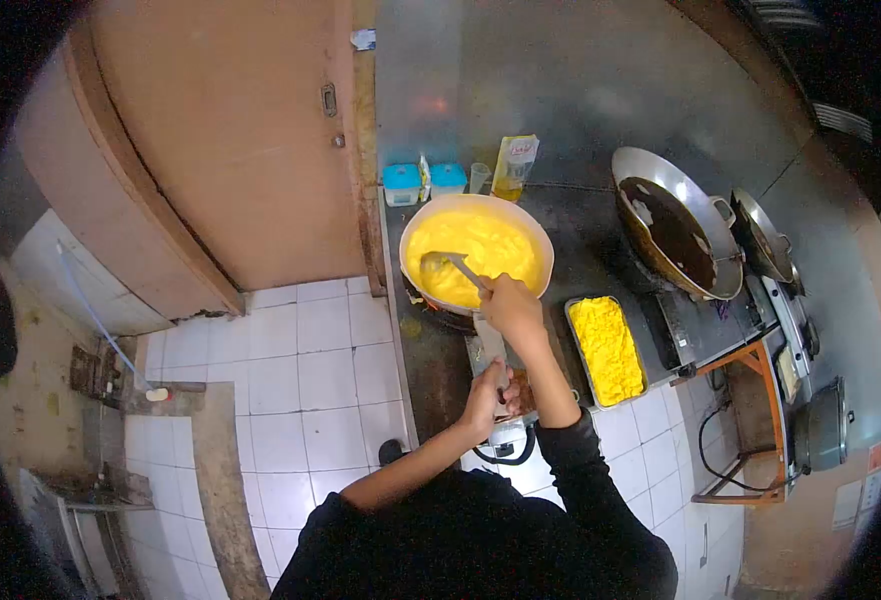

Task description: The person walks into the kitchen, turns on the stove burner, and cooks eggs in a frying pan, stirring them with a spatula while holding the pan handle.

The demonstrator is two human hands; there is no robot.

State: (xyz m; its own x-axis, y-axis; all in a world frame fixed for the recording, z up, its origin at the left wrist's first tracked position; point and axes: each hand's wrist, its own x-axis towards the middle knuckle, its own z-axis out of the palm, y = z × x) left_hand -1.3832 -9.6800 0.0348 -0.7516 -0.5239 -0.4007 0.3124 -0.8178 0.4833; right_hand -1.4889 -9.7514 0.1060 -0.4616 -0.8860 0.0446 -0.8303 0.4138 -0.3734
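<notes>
A wide pan [546, 262] with a pale inner wall sits on the stove at the left end of the counter. Thick yellow mixture [480, 228] covers its bottom. My right hand [511, 308] is closed around the handle of a metal ladle [444, 261], whose bowl rests in the mixture on the left side. My left hand [484, 402] wraps round the pan's long handle [491, 342] close to my body. To the right of my right forearm lies a rectangular metal tray [644, 386] filled with lumpy yellow food [606, 350].
Behind the pan stand two blue-lidded containers [401, 186], a clear cup [478, 178] and an oil pouch [513, 170]. A large wok [628, 170] of dark oil is at right, with another pan [760, 235] beyond. A brown door [230, 140] is at left.
</notes>
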